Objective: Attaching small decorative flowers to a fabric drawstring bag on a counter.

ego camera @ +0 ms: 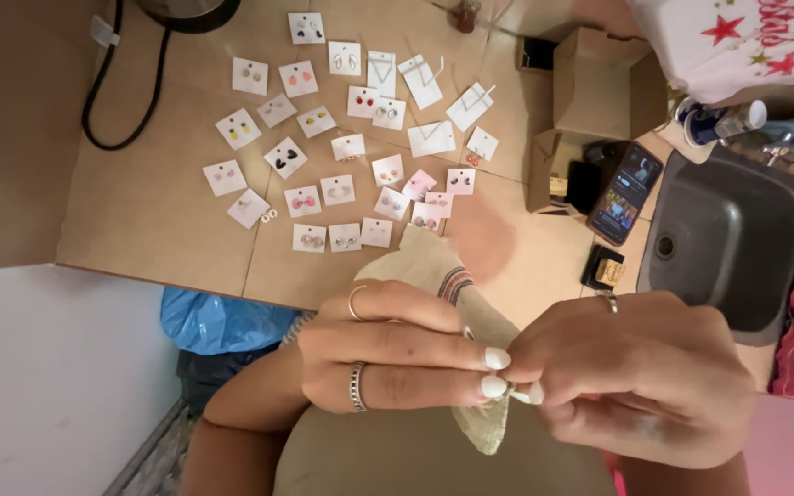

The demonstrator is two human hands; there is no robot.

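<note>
My left hand point(388, 344) and my right hand point(636, 367) meet low in the head view, fingertips pinched together on a small beige cloth pouch point(484, 422). The pouch runs up behind my left hand to a striped band point(455, 283) and hangs below my fingers. Both hands wear rings and have white nails. Beyond them, several small white cards with earrings point(342, 147) lie spread over the tan tiled counter point(149, 211). What the fingertips hold inside the pouch, if anything, is hidden.
A grey sink point(728, 234) is set at the right, with a dark phone point(624, 191) beside it. An open cardboard box point(590, 92) stands behind the phone. A black cable point(121, 83) loops at the far left. A blue plastic bag point(222, 321) lies below the counter's edge.
</note>
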